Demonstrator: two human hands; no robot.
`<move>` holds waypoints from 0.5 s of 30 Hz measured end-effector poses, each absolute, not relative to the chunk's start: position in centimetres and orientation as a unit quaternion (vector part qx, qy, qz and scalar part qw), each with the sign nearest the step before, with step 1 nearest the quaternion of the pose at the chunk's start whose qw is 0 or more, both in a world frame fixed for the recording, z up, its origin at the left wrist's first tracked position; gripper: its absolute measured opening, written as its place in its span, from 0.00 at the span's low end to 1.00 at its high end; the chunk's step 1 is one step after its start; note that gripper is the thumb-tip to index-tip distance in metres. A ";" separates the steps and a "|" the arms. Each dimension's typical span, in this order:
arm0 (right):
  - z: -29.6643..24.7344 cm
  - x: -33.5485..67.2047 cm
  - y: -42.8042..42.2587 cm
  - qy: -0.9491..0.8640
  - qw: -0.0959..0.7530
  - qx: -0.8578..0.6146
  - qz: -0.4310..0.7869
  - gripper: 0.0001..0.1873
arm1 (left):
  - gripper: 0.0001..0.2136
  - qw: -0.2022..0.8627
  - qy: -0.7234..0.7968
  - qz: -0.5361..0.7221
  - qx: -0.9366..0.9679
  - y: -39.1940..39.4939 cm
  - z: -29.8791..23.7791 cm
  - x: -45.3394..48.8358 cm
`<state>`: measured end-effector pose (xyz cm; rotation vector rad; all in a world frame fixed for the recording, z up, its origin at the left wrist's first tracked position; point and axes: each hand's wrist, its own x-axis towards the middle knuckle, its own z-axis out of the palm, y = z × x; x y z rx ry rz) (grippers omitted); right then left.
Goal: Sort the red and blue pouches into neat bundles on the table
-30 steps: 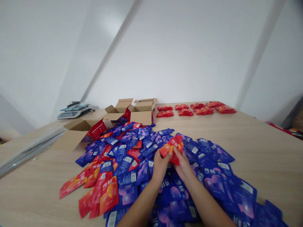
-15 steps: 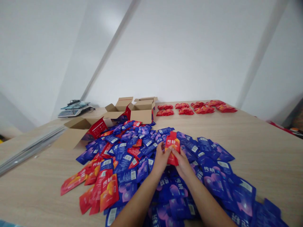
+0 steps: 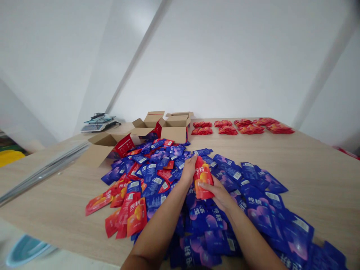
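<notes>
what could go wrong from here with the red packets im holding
The red stack is held only between left hand and right hand; slick packets may slip into the blue pile. Both forearms lie over that pile and could drag packets along. Loose red packets lie near the table edge and might get knocked off.

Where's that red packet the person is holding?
In the head view, the red packet is near the middle, held upright between the left hand and the right hand, just above the pile of blue packets on the table.
</notes>
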<state>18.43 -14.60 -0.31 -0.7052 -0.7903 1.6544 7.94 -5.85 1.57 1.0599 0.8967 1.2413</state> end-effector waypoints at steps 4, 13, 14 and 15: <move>-0.7 18.6 -14.2 -0.314 0.556 -0.303 0.707 0.24 | 0.14 0.354 0.514 0.515 0.588 -2.7 1.4 2.8; -1.6 19.4 -13.1 -0.221 0.584 -0.284 0.728 0.14 | 0.17 -0.026 0.595 0.134 0.792 -1.6 -2.1 -5.4; -1.7 19.3 -13.1 -0.219 0.582 -0.282 0.730 0.13 | 0.17 -0.038 0.592 0.132 0.794 -1.5 -1.9 -5.3; -1.7 19.3 -13.1 -0.217 0.581 -0.281 0.732 0.13 | 0.18 -0.045 0.591 0.145 0.792 -1.5 -1.5 -5.1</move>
